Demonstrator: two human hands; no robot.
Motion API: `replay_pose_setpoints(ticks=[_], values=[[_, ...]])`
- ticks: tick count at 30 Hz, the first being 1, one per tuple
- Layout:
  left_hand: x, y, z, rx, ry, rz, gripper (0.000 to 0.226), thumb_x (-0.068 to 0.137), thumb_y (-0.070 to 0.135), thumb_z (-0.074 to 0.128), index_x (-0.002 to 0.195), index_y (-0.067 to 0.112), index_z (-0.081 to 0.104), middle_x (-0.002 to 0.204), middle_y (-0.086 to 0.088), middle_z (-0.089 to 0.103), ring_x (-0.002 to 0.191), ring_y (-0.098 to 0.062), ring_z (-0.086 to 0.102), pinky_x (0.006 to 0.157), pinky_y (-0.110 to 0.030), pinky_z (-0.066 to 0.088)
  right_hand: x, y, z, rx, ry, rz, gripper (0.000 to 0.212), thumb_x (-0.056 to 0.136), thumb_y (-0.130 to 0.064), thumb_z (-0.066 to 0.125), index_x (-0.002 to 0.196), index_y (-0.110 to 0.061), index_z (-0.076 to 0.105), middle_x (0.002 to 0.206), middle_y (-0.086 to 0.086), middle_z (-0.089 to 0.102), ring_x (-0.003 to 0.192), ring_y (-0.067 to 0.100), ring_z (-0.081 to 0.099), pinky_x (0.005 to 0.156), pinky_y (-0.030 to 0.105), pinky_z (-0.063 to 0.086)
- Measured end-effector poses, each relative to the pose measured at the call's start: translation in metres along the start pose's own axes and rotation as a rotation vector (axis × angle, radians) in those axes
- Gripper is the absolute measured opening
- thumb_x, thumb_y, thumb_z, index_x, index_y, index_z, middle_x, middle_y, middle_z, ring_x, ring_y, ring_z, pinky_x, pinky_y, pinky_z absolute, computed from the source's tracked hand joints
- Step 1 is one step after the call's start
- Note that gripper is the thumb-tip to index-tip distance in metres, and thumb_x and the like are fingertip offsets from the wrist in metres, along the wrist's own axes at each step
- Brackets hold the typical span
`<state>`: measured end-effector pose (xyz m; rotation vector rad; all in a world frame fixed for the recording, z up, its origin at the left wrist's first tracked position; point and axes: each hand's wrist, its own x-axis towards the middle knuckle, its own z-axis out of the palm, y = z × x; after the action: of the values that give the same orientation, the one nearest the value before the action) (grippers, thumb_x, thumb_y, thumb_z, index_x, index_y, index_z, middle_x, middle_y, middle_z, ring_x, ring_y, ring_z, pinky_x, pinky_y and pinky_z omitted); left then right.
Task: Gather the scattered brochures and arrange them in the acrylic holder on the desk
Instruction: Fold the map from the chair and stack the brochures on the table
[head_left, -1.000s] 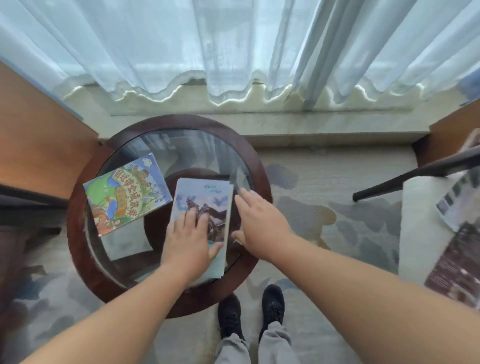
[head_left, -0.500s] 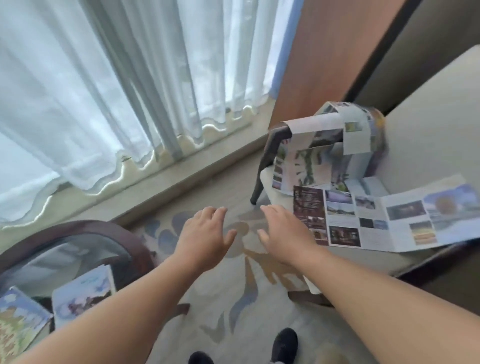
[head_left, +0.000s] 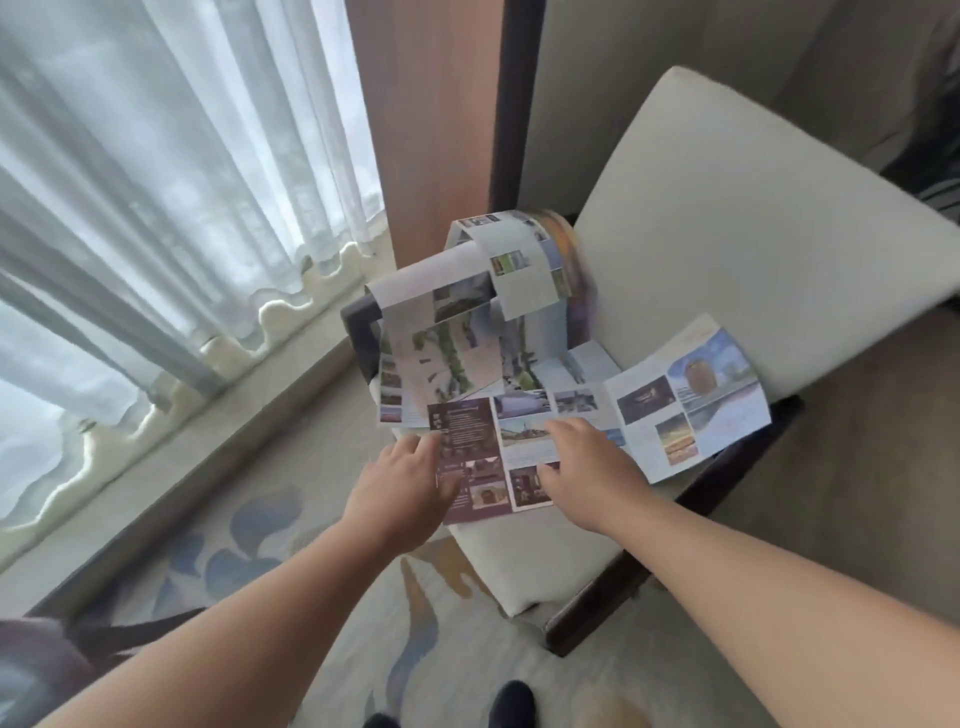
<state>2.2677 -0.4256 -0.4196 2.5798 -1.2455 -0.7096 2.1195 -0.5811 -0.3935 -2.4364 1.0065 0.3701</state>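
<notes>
An unfolded brochure (head_left: 670, 415) with photo panels and a dark purple panel lies flat on the seat of a cream armchair (head_left: 753, 218). A second unfolded brochure (head_left: 452, 332) is draped over the chair's dark armrest (head_left: 358, 327). My left hand (head_left: 400, 488) rests at the purple left edge of the flat brochure, fingers spread. My right hand (head_left: 587, 462) lies on top of the same brochure's middle panels, fingers apart. Neither hand has a grip on the paper. The acrylic holder is not in view.
Sheer white curtains (head_left: 171, 171) and a window ledge fill the left side. A wooden panel (head_left: 431, 119) stands behind the chair. A patterned carpet (head_left: 270, 525) covers the floor, with my shoe (head_left: 511, 701) at the bottom. A dark round table edge (head_left: 31, 644) shows bottom left.
The view swung from the round glass table with two booklets to the armchair. Both hands left the booklet and now reach onto the flat brochure on the seat.
</notes>
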Motion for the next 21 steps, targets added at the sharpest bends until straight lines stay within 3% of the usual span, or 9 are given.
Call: replay_pose_setpoints(ticks=[9,13,16,21], values=[[0.093,0.085,-0.004,0.052,-0.086,0.175,0.055,0.095,0.053,0.042,0.142,0.025,0.035,0.138,-0.007,0.051,0.124,-0.027,0.05,0.099,-0.041,0.043,0.021,0.081,-0.05,0.037,0.097,0.19,0.041,0.097,-0.033,0.047,0.136,-0.019,0.045,0.14,0.003,0.045,0.12,0.025,0.049,0.092,0.042,0.048],[0.13,0.123,-0.002,0.088,-0.121,0.271,0.057,0.097,0.052,0.041,0.144,0.021,0.033,0.138,-0.009,0.05,0.124,-0.028,0.05,0.099,-0.041,0.044,0.034,0.126,-0.069,0.039,0.177,0.284,0.042,0.095,-0.03,0.05,0.135,-0.018,0.047,0.156,0.004,0.029,0.126,0.027,0.045,0.094,0.04,0.047],[0.145,0.147,0.006,0.121,-0.164,0.325,0.058,0.097,0.053,0.04,0.146,0.022,0.029,0.139,-0.009,0.048,0.124,-0.028,0.05,0.097,-0.041,0.044,0.041,0.161,-0.073,0.08,0.227,0.422,0.056,0.093,-0.027,0.053,0.147,-0.024,0.037,0.153,0.007,0.029,0.13,0.032,0.04,0.1,0.041,0.043],[0.168,0.174,0.025,0.113,-0.215,0.286,0.058,0.098,0.051,0.04,0.147,0.021,0.029,0.14,-0.01,0.047,0.125,-0.029,0.049,0.099,-0.042,0.045,0.061,0.219,-0.071,0.18,0.169,0.654,0.043,0.092,-0.031,0.054,0.133,-0.018,0.051,0.148,0.017,0.029,0.126,0.039,0.041,0.096,0.038,0.04]])
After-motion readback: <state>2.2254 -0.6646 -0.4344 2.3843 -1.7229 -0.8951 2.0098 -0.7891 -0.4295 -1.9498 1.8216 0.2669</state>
